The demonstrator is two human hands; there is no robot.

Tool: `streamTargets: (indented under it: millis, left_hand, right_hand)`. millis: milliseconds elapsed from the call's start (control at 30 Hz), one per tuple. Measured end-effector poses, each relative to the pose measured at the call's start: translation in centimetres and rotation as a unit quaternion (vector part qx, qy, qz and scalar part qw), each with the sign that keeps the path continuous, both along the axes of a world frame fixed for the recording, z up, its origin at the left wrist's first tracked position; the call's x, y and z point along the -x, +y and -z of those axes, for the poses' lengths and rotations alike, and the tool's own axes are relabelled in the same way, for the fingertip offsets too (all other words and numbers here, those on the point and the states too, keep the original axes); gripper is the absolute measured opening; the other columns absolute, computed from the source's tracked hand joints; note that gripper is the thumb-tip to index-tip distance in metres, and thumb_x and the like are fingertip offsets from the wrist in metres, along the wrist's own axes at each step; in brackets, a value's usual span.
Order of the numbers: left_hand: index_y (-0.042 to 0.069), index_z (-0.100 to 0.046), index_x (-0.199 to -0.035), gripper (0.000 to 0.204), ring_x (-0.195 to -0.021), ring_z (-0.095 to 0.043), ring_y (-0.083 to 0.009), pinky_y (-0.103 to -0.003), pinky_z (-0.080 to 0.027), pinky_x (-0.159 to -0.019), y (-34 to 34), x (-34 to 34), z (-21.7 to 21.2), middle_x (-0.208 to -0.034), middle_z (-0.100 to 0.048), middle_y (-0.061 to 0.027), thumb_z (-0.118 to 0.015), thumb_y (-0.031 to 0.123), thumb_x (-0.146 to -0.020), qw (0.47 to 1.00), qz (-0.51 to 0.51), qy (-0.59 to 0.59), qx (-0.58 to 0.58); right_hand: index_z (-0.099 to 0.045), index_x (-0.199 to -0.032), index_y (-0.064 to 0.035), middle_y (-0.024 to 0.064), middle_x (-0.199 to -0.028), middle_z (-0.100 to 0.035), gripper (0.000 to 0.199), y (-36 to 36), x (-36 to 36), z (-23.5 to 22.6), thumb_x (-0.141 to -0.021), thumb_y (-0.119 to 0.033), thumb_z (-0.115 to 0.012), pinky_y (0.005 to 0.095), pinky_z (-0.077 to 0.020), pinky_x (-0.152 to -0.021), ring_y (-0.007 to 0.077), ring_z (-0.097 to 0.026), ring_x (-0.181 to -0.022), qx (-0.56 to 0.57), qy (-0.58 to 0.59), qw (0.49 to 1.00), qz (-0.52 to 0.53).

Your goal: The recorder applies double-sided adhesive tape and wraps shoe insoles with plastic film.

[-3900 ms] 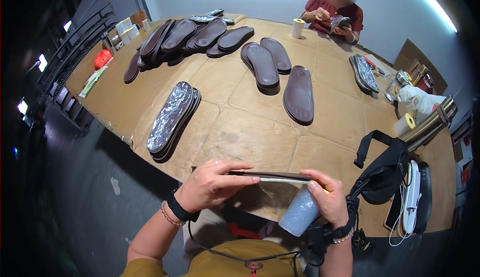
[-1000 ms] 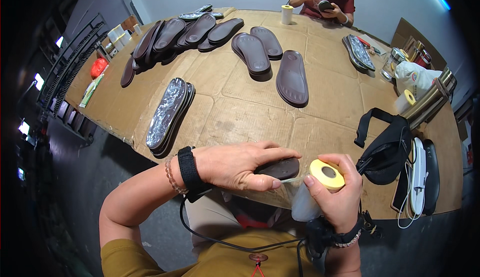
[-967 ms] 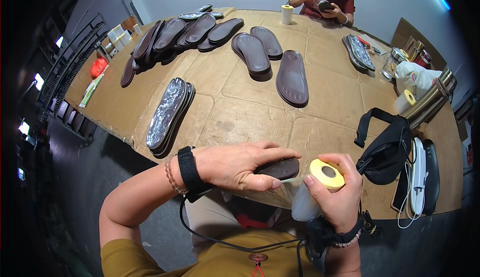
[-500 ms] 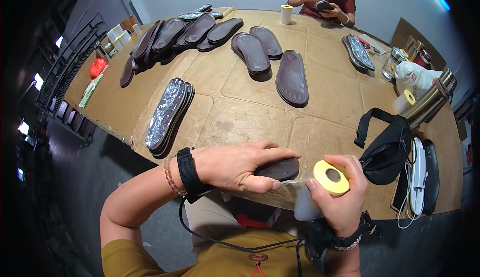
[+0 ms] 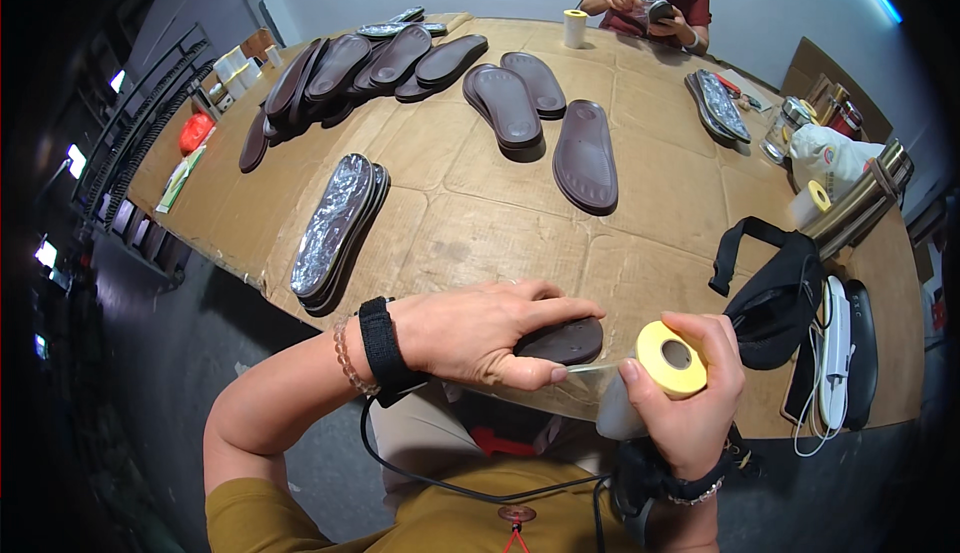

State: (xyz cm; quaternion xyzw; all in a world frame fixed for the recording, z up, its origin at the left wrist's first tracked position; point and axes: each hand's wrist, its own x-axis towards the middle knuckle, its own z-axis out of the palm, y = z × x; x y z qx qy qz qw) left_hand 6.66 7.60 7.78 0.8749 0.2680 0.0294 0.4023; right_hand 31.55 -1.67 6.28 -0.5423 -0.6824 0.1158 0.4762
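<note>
A dark brown shoe sole lies at the table's near edge, partly covered by my left hand, which grips it. My left thumb lies along its near side, where a stretched strip of clear film begins. That strip runs right to a film roll with a yellow end. My right hand is wrapped round the roll, which is held tilted just right of the sole. Farther left lies a stack of soles, the top one wrapped in shiny film.
Brown soles are heaped at the far left, and more soles lie mid-table. A black waist bag and a white power strip with its cord are at right. Across the table a person handles a sole.
My right hand has moved slightly right with the roll, and the film strip between my hands is longer. My left hand stays nearly still on the sole.
</note>
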Motion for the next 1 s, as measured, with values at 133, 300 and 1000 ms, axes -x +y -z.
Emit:
streamTargets:
  millis: [133, 300, 1000]
  left_hand:
    - [0.012, -0.038, -0.159, 0.081, -0.125, -0.056, -0.0475, -0.049, -0.045, -0.108, 0.0, 0.0, 0.1, -0.143, -0.050, -0.0282, -0.065, 0.050, -0.093, 1.000, 0.001, -0.003, 0.011]
    - [0.012, -0.038, -0.159, 0.081, -0.128, -0.054, -0.0464, -0.048, -0.044, -0.110, -0.1, 0.0, 0.0, -0.143, -0.049, -0.0275, -0.065, 0.050, -0.093, 1.000, 0.007, -0.012, 0.007]
    - [0.009, -0.041, -0.157, 0.087, -0.129, -0.052, -0.0447, -0.049, -0.043, -0.110, -0.2, 0.2, -0.6, -0.143, -0.049, -0.0267, -0.066, 0.057, -0.089, 0.997, 0.026, -0.070, -0.021]
  right_hand:
    - [-0.067, -0.103, 0.0003, 0.0127, -0.091, -0.062, 0.046, 0.4, 0.1, 0.6, -0.069, -0.018, -0.092, 0.0368, -0.0518, -0.074, 0.0277, -0.063, -0.082, 0.041, 0.028, 0.999, 0.006]
    - [-0.067, -0.102, 0.0002, 0.0130, -0.091, -0.062, 0.044, 0.7, 0.1, 0.9, -0.071, -0.019, -0.092, 0.0368, -0.0519, -0.074, 0.0276, -0.064, -0.081, 0.065, 0.040, 0.997, 0.002]
    - [-0.070, -0.102, 0.0003, 0.0128, -0.097, -0.066, 0.042, 1.3, 0.2, 0.0, -0.075, -0.023, -0.091, 0.0353, -0.0546, -0.079, 0.0257, -0.068, -0.087, 0.158, 0.110, 0.979, -0.065]
